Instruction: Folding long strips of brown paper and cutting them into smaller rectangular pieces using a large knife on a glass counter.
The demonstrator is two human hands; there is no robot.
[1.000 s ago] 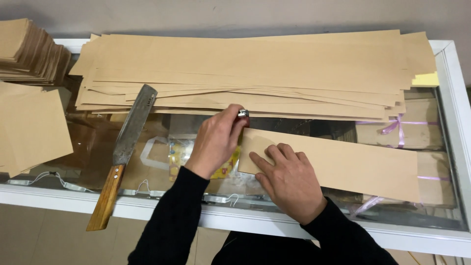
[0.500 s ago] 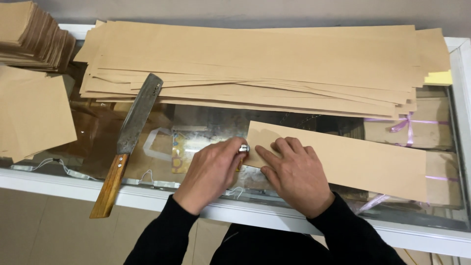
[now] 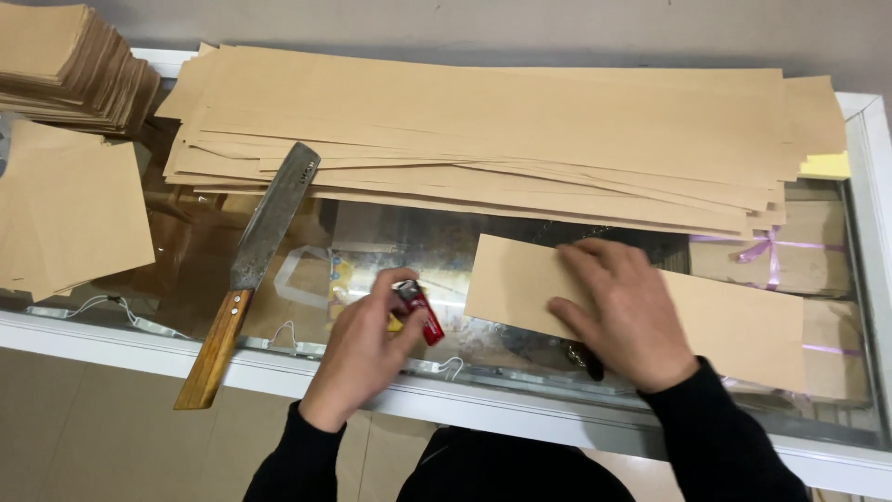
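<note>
Ribbon-tied tan packages [image 3: 808, 256] under glass

Red lighter [image 3: 421, 313] in left hand [image 3: 358, 353]

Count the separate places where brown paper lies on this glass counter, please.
4. A wide pile of long sheets at the back, a stack at top left, loose squares at left, and one strip under the right hand. More may be hidden.

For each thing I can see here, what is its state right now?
Left hand: closed around a red lighter.
Right hand: flat, pressing on a brown paper strip.
Paper strip: lying flat on the glass counter, one layer.
Large knife: lying on the glass, untouched.
Long paper sheets: stacked, edges uneven.
Square papers: piled at the left.
</note>
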